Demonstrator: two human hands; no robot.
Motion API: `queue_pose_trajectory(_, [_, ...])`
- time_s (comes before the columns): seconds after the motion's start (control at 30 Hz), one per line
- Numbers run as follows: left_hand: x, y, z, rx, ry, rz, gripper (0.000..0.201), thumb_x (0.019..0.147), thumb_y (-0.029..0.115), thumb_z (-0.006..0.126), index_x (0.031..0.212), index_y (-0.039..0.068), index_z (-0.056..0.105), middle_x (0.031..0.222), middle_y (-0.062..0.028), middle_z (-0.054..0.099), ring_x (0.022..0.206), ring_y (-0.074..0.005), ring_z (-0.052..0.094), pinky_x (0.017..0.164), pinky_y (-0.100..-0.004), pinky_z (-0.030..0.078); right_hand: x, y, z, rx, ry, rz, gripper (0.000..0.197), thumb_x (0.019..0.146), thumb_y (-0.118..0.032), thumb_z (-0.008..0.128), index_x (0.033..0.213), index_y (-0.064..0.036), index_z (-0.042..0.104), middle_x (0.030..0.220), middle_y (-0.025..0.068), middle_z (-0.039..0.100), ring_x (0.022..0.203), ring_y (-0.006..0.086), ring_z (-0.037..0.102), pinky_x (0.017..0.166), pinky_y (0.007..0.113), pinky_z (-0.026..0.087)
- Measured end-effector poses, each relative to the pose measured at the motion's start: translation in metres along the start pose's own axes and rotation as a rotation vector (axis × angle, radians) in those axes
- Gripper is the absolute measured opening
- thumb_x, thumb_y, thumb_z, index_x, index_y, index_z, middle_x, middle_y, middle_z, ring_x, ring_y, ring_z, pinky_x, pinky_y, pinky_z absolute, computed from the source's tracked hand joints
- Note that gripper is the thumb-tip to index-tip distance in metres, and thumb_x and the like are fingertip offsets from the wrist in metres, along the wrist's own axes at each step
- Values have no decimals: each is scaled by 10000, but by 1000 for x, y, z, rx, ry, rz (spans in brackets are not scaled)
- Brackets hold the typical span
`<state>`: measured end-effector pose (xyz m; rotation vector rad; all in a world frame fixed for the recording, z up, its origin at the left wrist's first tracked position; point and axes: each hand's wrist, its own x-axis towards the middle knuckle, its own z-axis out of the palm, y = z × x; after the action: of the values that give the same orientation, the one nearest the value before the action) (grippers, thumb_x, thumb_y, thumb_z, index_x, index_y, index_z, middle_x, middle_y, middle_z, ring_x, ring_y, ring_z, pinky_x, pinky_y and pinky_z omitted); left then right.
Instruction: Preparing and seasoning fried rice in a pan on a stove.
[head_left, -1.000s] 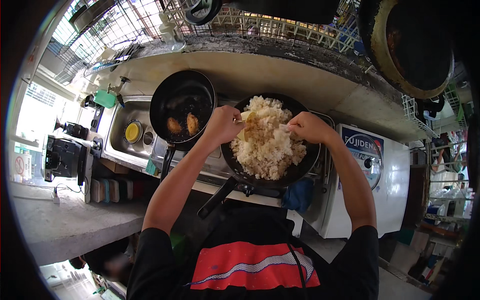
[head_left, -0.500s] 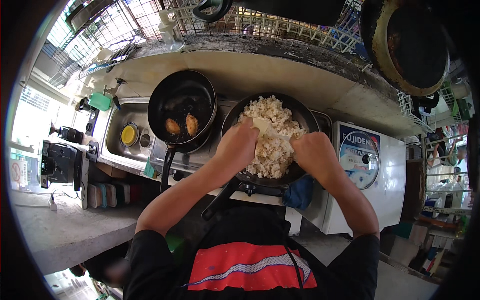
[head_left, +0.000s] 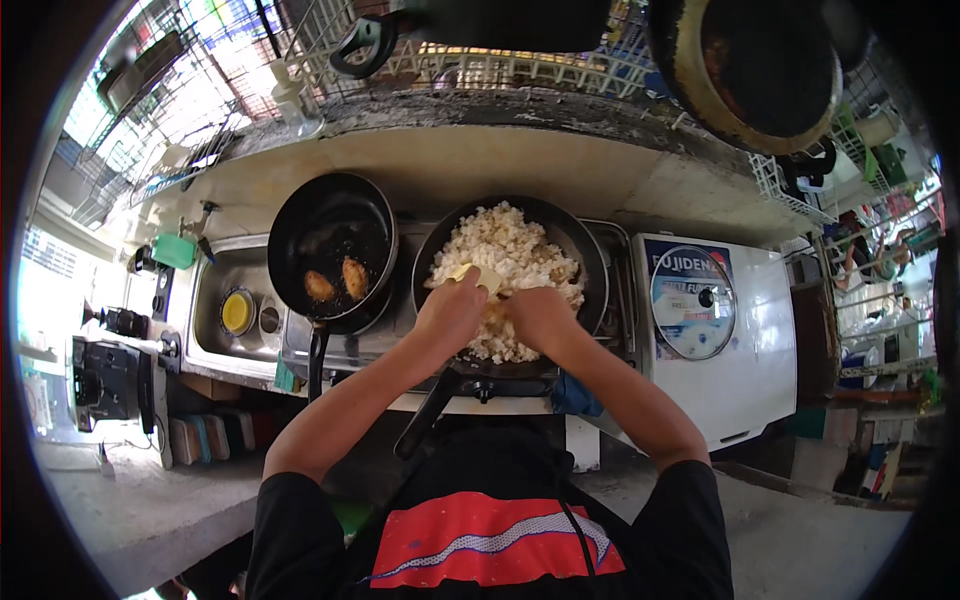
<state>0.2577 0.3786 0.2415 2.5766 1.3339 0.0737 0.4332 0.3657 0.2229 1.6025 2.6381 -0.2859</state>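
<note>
Over the black frying pan (head_left: 597, 270) full of pale cooked rice (head_left: 505, 235), both my hands are close together. My left hand (head_left: 452, 312) is closed on a pale yellow flat piece (head_left: 488, 280), whose kind I cannot make out. My right hand (head_left: 540, 318) is closed beside it, low over the rice; what it holds is hidden by its fingers. To the left, a second black frying pan (head_left: 325, 220) holds two browned fried pieces (head_left: 355, 278) in oil.
A sink (head_left: 215, 310) with a yellow round item (head_left: 238, 312) lies left of the stove. On the right, a glass lid (head_left: 690, 330) rests on a white appliance (head_left: 765, 340). Dark pans (head_left: 770, 70) hang at the upper right, above the ledge.
My right hand has moved left and a little down, closer to my left hand. A thin pale thing visible between the hands earlier is now hidden. The whole view has shifted slightly.
</note>
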Motion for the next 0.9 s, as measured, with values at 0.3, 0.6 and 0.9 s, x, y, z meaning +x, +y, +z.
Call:
queue_pose_trajectory(0.3, [-14, 4, -31, 2, 63, 35, 129, 685, -36, 603, 807, 4, 610, 1006, -146, 542, 792, -310, 624, 704, -393, 524, -39, 17, -80, -30, 13, 138, 95, 683, -119, 648, 721, -39, 683, 704, 147, 648, 691, 316, 653, 636, 424, 518])
queue_pose_trajectory(0.6, [-13, -5, -61, -44, 170, -14, 111, 763, 89, 632, 838, 8, 646, 1099, -120, 566, 782, -336, 634, 736, -418, 515, -102, 52, -67, 339, 194, 292, 212, 823, -158, 562, 990, -74, 664, 713, 195, 614, 735, 390, 597, 651, 462, 468])
queue_pose_trajectory(0.9, [55, 59, -77, -177, 230, 146, 129, 758, 110, 662, 806, 4, 608, 1111, -128, 579, 877, -340, 620, 753, -409, 505, -138, 131, 35, 471, 536, 616, 210, 828, -126, 562, 986, -3, 623, 793, 220, 645, 735, 402, 619, 669, 461, 488])
